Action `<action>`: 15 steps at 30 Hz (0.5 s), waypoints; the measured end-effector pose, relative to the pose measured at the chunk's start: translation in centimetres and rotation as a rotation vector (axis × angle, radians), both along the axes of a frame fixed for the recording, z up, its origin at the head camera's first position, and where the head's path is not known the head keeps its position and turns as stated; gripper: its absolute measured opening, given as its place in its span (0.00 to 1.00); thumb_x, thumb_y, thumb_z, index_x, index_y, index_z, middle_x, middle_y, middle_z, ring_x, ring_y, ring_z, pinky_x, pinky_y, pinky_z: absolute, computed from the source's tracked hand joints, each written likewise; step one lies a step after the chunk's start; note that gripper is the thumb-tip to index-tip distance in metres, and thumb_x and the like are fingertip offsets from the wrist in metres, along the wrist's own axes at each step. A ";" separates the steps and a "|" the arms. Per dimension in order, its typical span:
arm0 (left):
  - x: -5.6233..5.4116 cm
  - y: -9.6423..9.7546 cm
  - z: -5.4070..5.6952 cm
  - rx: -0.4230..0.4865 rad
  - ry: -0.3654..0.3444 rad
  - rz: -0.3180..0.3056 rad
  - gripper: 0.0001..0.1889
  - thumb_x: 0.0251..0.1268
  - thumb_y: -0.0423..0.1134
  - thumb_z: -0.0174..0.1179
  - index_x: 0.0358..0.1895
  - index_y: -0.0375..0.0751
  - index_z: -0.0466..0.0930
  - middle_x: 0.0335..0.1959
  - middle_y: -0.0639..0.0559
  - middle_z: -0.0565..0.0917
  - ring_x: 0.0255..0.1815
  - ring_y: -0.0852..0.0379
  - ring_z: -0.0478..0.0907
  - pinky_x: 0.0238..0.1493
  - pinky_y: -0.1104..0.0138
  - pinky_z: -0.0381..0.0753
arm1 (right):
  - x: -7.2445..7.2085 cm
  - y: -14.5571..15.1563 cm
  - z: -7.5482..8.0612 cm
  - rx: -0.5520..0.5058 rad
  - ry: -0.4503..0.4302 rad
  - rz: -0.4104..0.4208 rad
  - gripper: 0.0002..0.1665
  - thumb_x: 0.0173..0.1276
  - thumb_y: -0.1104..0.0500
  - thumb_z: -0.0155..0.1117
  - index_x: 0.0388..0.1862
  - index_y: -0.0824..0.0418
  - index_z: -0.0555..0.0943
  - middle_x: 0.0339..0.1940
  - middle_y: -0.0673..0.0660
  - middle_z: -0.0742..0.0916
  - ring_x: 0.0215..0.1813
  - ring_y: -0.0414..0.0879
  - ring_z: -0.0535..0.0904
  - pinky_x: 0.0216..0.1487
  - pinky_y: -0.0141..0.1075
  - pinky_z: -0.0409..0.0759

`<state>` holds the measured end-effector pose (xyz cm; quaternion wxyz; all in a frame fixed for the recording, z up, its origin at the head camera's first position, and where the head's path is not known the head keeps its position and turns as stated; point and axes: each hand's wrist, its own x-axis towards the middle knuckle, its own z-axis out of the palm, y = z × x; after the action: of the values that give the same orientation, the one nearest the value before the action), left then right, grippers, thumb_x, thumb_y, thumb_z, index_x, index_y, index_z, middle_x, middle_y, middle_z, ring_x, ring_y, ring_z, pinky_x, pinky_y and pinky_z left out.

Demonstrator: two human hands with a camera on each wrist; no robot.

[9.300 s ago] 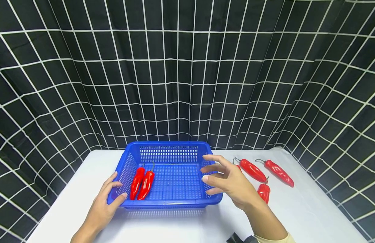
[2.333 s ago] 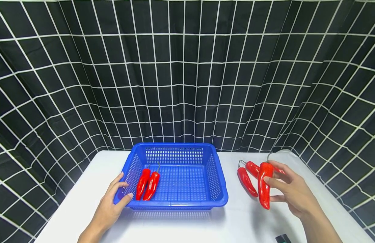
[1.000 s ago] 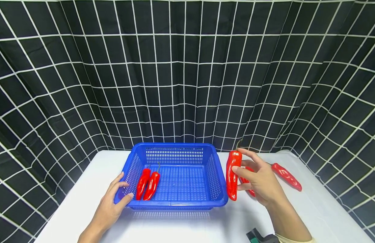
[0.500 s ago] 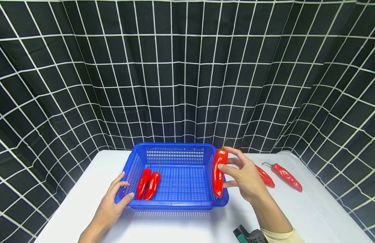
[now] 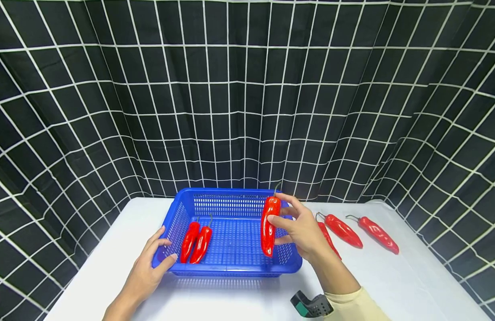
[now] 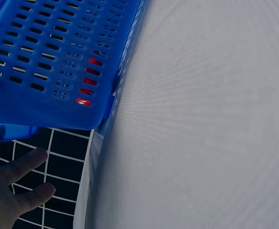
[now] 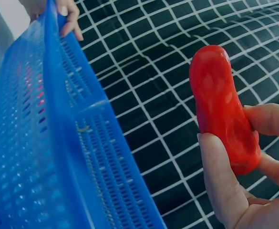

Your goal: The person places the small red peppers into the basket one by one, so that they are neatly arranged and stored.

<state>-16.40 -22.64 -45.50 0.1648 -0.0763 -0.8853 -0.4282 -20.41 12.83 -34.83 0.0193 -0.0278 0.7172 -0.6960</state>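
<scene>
My right hand [image 5: 305,229] pinches a glossy red chili pepper [image 5: 269,227] between thumb and fingers. It hangs stem up over the right part of a blue slotted plastic basket [image 5: 231,269]. The right wrist view shows the pepper [image 7: 218,100] tip-first, with the right hand's thumb [image 7: 220,176] along one side. My left hand [image 5: 143,267] holds the basket's front left corner, fingers over the side rim and thumb on the front rim. Two more red chili peppers, a left one [image 5: 190,240] and a right one [image 5: 202,244], lie side by side inside, near the basket's left wall.
Right of the basket, three red peppers lie on the white table [image 5: 231,298]: one partly behind the right wrist [image 5: 326,234], a middle pepper [image 5: 343,231] and a far-right pepper [image 5: 378,234]. A black-and-white grid curtain [image 5: 247,111] encloses the back and sides.
The right hand has picked the pepper up from the table on the right and carried it left, over the basket's right wall. The left hand has stayed at its corner.
</scene>
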 end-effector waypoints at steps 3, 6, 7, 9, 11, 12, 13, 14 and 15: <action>0.0 0.0 0.0 -0.001 0.000 0.001 0.13 0.64 0.41 0.62 0.48 0.43 0.75 0.73 0.47 0.60 0.72 0.36 0.53 0.62 0.34 0.55 | -0.4 -0.6 -0.4 -0.004 0.001 0.007 0.38 0.59 0.65 0.71 0.67 0.47 0.70 0.54 0.64 0.74 0.53 0.63 0.76 0.31 0.52 0.83; 0.0 0.1 0.0 -0.002 0.001 0.001 0.13 0.64 0.41 0.62 0.48 0.43 0.75 0.73 0.47 0.60 0.72 0.36 0.53 0.62 0.34 0.55 | -0.7 -1.1 -0.8 -0.014 0.000 0.021 0.37 0.59 0.65 0.71 0.66 0.48 0.71 0.52 0.65 0.75 0.50 0.63 0.78 0.30 0.52 0.83; 0.0 0.1 0.0 -0.004 0.000 0.002 0.13 0.64 0.41 0.62 0.48 0.43 0.75 0.73 0.47 0.60 0.72 0.36 0.53 0.62 0.34 0.55 | -0.9 -1.2 -0.9 -0.016 0.001 0.025 0.37 0.59 0.65 0.71 0.66 0.48 0.71 0.52 0.65 0.75 0.50 0.63 0.78 0.30 0.52 0.83; 0.0 0.1 0.0 -0.007 -0.004 0.004 0.13 0.65 0.42 0.62 0.49 0.43 0.75 0.73 0.47 0.60 0.72 0.36 0.53 0.62 0.34 0.55 | -1.1 -1.5 -1.2 -0.019 -0.001 0.034 0.37 0.59 0.65 0.71 0.66 0.48 0.71 0.51 0.66 0.75 0.48 0.62 0.79 0.29 0.52 0.83; 0.0 0.0 0.0 -0.009 -0.010 0.007 0.13 0.65 0.42 0.62 0.49 0.43 0.75 0.74 0.48 0.59 0.72 0.36 0.53 0.62 0.34 0.55 | -1.2 -1.8 -1.4 -0.020 -0.007 0.041 0.37 0.59 0.65 0.71 0.66 0.48 0.71 0.51 0.66 0.75 0.47 0.62 0.79 0.29 0.52 0.83; 0.0 0.0 0.0 -0.008 -0.013 0.007 0.13 0.65 0.42 0.62 0.49 0.43 0.75 0.74 0.48 0.59 0.72 0.36 0.53 0.62 0.34 0.55 | -1.3 -2.0 -1.4 -0.021 -0.009 0.045 0.36 0.59 0.65 0.71 0.66 0.48 0.71 0.51 0.66 0.75 0.47 0.62 0.79 0.28 0.52 0.83; 0.0 0.0 0.0 -0.008 -0.016 0.008 0.13 0.65 0.43 0.62 0.49 0.43 0.75 0.74 0.48 0.59 0.72 0.36 0.53 0.61 0.34 0.55 | -1.3 -2.1 -1.5 -0.021 -0.010 0.049 0.36 0.59 0.65 0.71 0.66 0.48 0.71 0.51 0.66 0.75 0.47 0.62 0.80 0.28 0.52 0.83; 0.0 0.0 0.0 -0.006 -0.019 0.008 0.13 0.65 0.43 0.62 0.49 0.43 0.75 0.74 0.48 0.59 0.73 0.36 0.53 0.61 0.34 0.55 | -1.4 -2.3 -1.6 -0.021 -0.010 0.054 0.36 0.59 0.65 0.71 0.66 0.49 0.71 0.50 0.66 0.75 0.47 0.62 0.80 0.28 0.52 0.83; 0.0 0.0 0.0 -0.005 -0.021 0.008 0.13 0.65 0.43 0.62 0.49 0.43 0.75 0.74 0.48 0.59 0.73 0.36 0.52 0.61 0.33 0.55 | -1.4 -2.4 -1.7 -0.022 -0.013 0.058 0.36 0.59 0.65 0.71 0.66 0.49 0.71 0.50 0.66 0.75 0.46 0.62 0.80 0.28 0.52 0.83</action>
<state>-16.39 -22.65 -45.45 0.1572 -0.0688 -0.8883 -0.4261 -21.85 10.40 -36.53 0.0439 -0.0443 0.7084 -0.7030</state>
